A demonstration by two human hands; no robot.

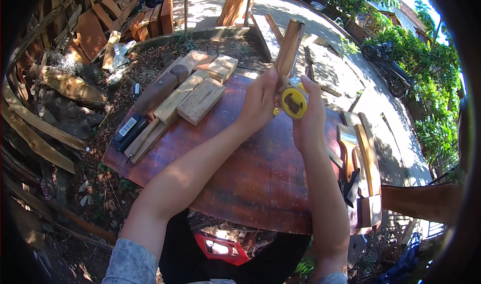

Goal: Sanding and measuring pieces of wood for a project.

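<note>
Both my hands are raised over the middle of a reddish-brown tabletop (240, 184). My left hand (259, 97) is closed round the lower end of a wooden piece (290, 46), which points up and away from me. Close beside it, my right hand (309, 116) grips a yellow tape measure (294, 103) with a dark mark on its round face. The tape measure is against the wood's lower end. A shiny strip shows along the wood's right side; whether it is the tape blade I cannot tell.
Left on the table lie several wooden blocks (201, 101) and a dark blue tool with a white label (129, 129). At right are a paintbrush (348, 151), a black-handled tool (351, 188) and a long wooden strip (368, 159). Beyond stands a motorbike (388, 71); stacked timber (95, 33) is at far left.
</note>
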